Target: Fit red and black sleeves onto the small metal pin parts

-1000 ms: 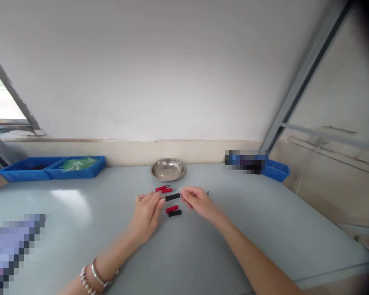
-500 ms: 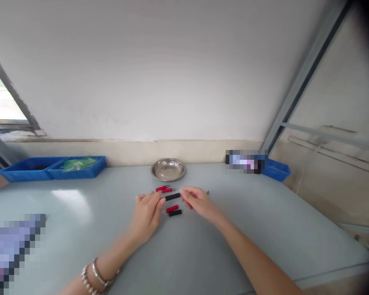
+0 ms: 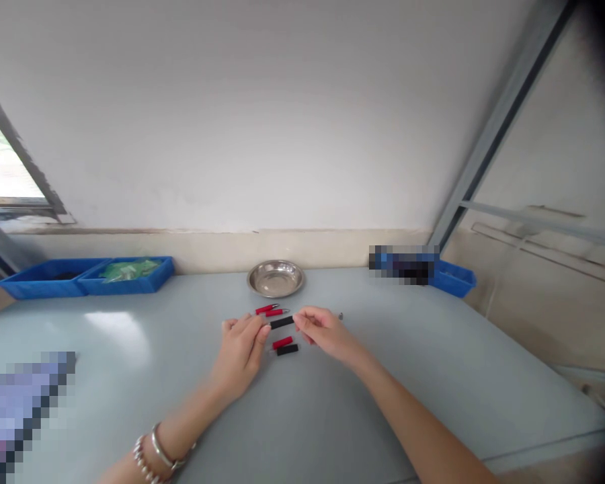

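Note:
A black pen barrel [image 3: 281,323] is held level between my two hands, just above the table. My left hand [image 3: 243,346] pinches its left end between thumb and fingers. At the other end, the fingertips of my right hand [image 3: 320,328] are closed on the barrel's tip; whatever small part lies inside them is hidden. Below it lie a red barrel [image 3: 283,343] and a second black barrel [image 3: 287,350], side by side. Beyond my hands rest two red pen pieces with silvery tips, an upper one [image 3: 265,309] and a lower one [image 3: 276,312].
A round metal dish [image 3: 275,279] stands near the wall. Blue trays [image 3: 43,288] sit at the back left, one with green plastic [image 3: 134,269] in it. Another blue tray [image 3: 454,279] is at the back right. A small metallic piece [image 3: 341,316] lies beyond my right hand.
My right hand has shifted slightly left, so its fingertips cover more of the black barrel's right end. My left hand keeps its place.

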Motion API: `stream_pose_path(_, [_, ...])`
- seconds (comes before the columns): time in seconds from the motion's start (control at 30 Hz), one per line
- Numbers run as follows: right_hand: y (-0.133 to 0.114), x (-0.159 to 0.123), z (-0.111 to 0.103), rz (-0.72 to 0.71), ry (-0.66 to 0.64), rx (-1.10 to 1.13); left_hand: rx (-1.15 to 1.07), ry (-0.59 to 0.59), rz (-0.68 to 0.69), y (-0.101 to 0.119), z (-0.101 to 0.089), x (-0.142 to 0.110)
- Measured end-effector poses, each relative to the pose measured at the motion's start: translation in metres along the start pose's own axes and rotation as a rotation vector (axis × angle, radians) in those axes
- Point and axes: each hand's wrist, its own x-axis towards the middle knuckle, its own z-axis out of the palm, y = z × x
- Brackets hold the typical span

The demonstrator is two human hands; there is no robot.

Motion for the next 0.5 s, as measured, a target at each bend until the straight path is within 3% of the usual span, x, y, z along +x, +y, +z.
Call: stream_pose_path(0.5, [0.0027,0.002,0.0001,0.002,0.044,-0.033,0.023,-0.014,-0.001,-0.0019,0.0013,-0.0003])
